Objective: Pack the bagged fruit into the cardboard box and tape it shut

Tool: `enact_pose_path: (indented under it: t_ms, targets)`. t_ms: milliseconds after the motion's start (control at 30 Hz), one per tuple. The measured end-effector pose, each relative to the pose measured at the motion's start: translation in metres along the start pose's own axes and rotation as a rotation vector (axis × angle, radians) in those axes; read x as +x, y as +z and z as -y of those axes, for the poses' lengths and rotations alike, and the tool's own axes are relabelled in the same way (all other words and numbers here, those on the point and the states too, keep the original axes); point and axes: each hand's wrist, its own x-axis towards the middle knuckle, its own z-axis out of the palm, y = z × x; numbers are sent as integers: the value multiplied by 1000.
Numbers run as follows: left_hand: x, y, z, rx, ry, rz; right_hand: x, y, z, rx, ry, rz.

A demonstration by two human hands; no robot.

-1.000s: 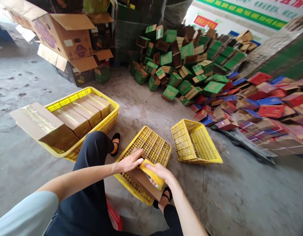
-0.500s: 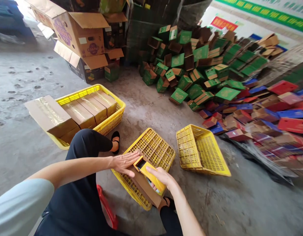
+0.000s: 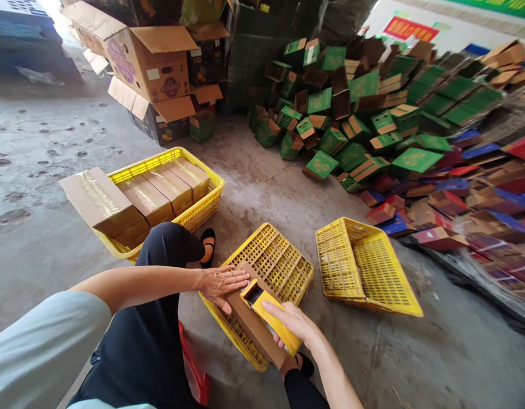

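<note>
My left hand point(image 3: 222, 282) lies flat with fingers stretched out on a long brown cardboard box point(image 3: 249, 326). The box rests across an upturned yellow crate point(image 3: 279, 262) in front of my knees. My right hand point(image 3: 290, 321) grips a yellow tape dispenser point(image 3: 269, 317) and presses it along the top of that box. The dispenser's dark mouth points toward my left fingertips.
A yellow basket point(image 3: 203, 210) at left holds several taped brown boxes point(image 3: 147, 199). Another yellow crate point(image 3: 365, 267) lies tilted to the right. Piles of green boxes point(image 3: 356, 113) and red and blue boxes point(image 3: 458, 199) cover the floor behind. Big cartons point(image 3: 147, 62) stand at back left.
The camera has swung, so everything sits further right in view. My right hand has drawn the dispenser back along the box toward me. My left hand has flattened on the box's far end.
</note>
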Motion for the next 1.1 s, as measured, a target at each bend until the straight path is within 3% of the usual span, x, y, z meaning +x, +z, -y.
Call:
enact_pose_path:
  t_ms: [167, 400, 633, 867, 1100]
  targets:
    - [3, -2, -5, -24, -25, -13, -4, 2, -7, 35, -19, -19]
    - [12, 18, -29, 31, -41, -92, -9, 6, -2, 50, -23, -55]
    - [8, 23, -23, 23, -6, -55, -11, 9, -5, 54, -7, -32]
    - [11, 25, -21, 15, -7, -48, -23, -3, -32, 67, -11, -50]
    - [24, 33, -33, 24, -12, -60, -21, -2, -32, 61, 5, -109]
